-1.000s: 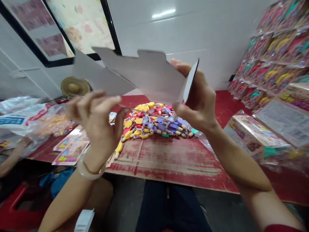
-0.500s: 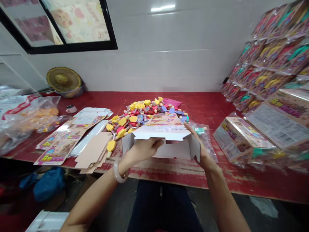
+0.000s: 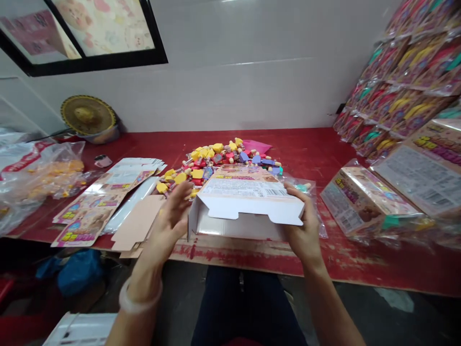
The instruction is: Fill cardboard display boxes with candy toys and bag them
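Has one printed carton (image 3: 248,192) between right hand (image 3: 304,228), gripping its right end, and left hand (image 3: 168,223), open, just beside its left end.

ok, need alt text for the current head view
A person's right hand holds an open printed box at a red table, the left hand open near its other end. Beyond lies a colorful heap of small pieces; wrapped boxes sit right.

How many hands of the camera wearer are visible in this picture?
2: the left hand by the left end of the open carton, contact unclear; the right hand holding its right end.
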`<state>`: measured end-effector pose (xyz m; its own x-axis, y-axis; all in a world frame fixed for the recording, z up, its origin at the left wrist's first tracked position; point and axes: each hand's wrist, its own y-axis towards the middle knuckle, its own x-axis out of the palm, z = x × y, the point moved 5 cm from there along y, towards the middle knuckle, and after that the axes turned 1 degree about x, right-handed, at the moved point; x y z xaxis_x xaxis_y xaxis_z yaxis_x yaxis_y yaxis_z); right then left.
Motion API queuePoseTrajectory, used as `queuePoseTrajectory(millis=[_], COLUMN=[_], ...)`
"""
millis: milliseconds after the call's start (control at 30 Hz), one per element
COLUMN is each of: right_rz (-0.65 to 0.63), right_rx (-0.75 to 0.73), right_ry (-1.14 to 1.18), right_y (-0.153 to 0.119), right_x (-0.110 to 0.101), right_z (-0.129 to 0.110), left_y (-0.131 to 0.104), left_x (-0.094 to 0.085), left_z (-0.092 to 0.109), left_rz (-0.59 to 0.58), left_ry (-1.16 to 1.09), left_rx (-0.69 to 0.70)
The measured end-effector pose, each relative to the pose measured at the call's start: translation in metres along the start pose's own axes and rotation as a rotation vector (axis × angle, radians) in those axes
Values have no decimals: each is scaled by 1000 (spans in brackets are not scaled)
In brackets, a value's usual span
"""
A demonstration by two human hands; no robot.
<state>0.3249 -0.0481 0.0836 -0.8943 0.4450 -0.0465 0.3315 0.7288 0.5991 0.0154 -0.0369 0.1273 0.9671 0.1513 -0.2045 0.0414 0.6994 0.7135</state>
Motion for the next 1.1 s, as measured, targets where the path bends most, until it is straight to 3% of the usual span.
queuePoseTrajectory(millis=[33,67,133,200,267,433,533,700,867,1100], right_rz=[-23,-53,-101,-95,-81,-227,-187,-11,62,62], right_rx=[-2,7,41,69,79,101,-3,-172,-206,-206], right_ry=[33,84,200,282,287,93,-74,-249,-280,-272], right_y=[-2,-3,-6,-6,-4,4,6,3,2,2], right_x=[2,5,9,8,2,-12,-13,-3,0,3], right_z=[-2,-3,-4,-6,-9,-16,-25,-45,-52,-52], left_y=[6,10,15,16,15,19,21,26,29,27], left_x=[12,22,37,47,53,45,36,33,38,34], left_z=[-13,-22,-28,-21,-14,-15,-10,7,13,9], left_rz=[-149,-223,-156,-11,30,-160,-205,-69,25,45], left_ry=[-29,-43,-39,-33,-57,-406,-436,-31,13,1], left_rx=[-90,-153,-175,-121,-99,-296,-305,-143,-49,-57])
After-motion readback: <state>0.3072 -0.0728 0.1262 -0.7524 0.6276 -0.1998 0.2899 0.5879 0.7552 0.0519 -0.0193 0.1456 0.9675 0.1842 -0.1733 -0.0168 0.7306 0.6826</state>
